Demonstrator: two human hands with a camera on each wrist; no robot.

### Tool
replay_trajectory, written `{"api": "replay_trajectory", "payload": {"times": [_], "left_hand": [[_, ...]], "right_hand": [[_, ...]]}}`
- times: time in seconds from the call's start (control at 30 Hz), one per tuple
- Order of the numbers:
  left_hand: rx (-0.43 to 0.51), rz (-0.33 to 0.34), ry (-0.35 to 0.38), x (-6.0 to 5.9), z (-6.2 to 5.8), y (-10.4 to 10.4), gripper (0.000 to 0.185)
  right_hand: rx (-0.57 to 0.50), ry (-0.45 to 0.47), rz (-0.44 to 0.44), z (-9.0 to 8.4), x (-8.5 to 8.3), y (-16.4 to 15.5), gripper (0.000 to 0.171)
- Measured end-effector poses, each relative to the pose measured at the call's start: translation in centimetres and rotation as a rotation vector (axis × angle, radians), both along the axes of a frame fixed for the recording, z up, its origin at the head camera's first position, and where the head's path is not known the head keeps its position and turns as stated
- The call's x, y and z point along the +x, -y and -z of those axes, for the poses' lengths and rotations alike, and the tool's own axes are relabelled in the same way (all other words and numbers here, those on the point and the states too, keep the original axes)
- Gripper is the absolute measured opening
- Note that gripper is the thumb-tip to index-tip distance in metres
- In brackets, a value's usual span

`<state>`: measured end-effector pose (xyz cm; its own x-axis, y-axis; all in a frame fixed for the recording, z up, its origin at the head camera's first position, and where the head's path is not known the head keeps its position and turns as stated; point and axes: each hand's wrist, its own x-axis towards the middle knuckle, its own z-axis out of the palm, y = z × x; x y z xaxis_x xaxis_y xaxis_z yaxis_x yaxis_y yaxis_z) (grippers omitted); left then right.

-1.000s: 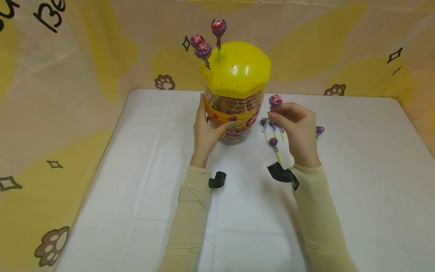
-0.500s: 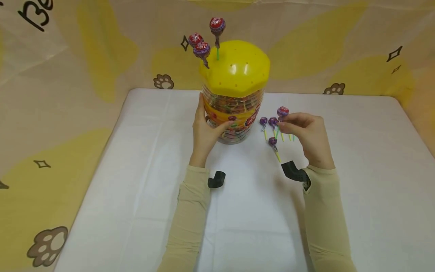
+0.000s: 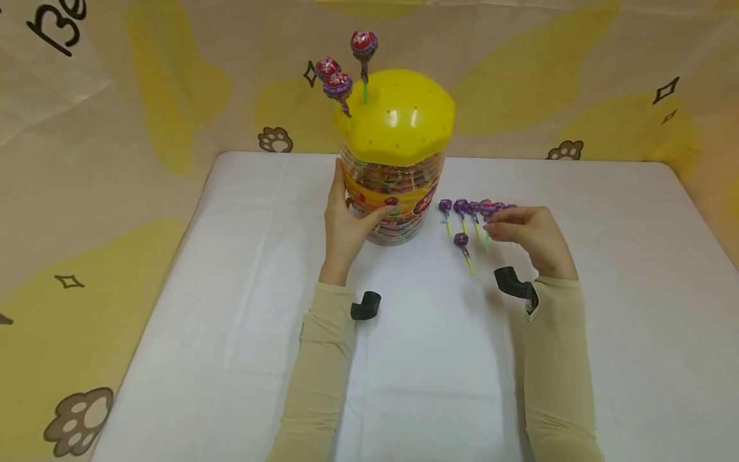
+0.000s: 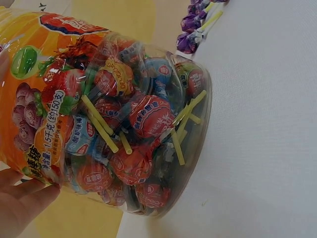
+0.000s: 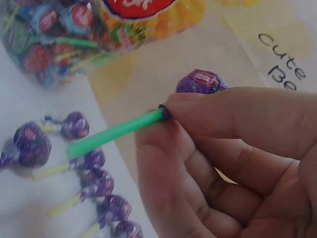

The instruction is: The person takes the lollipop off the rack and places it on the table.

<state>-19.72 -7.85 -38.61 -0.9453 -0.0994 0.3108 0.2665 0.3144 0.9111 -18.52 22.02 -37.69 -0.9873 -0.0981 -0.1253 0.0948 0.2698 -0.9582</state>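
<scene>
A clear plastic lollipop jar (image 3: 394,179) with a yellow domed lid (image 3: 401,122) stands on the table, filled with wrapped lollipops. My left hand (image 3: 351,228) grips its left side, the thumb across the orange label and the fingers reaching behind. Just right of the jar, my right hand (image 3: 534,239) pinches a purple-wrapped lollipop (image 5: 200,82) between thumb and fingers; its green stick (image 5: 116,133) points out toward the jar side. Three red-and-purple lollipops (image 3: 337,83) stick up from the lid's left part. Beneath the right hand lies a row of purple lollipops (image 3: 460,206), partly hidden by it.
One more purple lollipop (image 3: 462,240) lies in front of the row, yellow stick toward me. The white-covered table (image 3: 277,321) meets a patterned backdrop (image 3: 519,77) behind the jar. Small holes dot the lid.
My right hand has moved right and down with the lollipop, from beside the jar to the row on the table. The left hand keeps holding the jar.
</scene>
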Motion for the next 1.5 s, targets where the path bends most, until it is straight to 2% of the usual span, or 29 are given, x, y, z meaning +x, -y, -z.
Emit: {"api": "replay_trajectory", "payload": {"times": [0.13,0.27,0.47,0.63,1.5], "left_hand": [[0.0,-0.001,0.0,0.0,0.0,0.0,0.107],[-0.001,-0.001,-0.001,0.0,0.0,0.0,0.106],[-0.006,-0.003,-0.002,0.0,0.0,0.0,0.107],[-0.002,0.001,-0.003,0.0,0.1,0.0,0.106],[0.024,0.023,-0.012,0.0,0.1,0.1,0.108]], "right_hand": [[0.11,0.069,-0.065,0.7,-0.4,-0.5,0.033],[0.164,0.129,-0.102,1.7,-0.8,-0.7,0.035],[0.188,0.172,-0.133,3.1,-1.3,-1.0,0.032],[0.17,0.202,-0.148,4.0,-1.5,-1.0,0.034],[0.243,0.184,-0.135,4.5,-1.6,-1.0,0.034]]}}
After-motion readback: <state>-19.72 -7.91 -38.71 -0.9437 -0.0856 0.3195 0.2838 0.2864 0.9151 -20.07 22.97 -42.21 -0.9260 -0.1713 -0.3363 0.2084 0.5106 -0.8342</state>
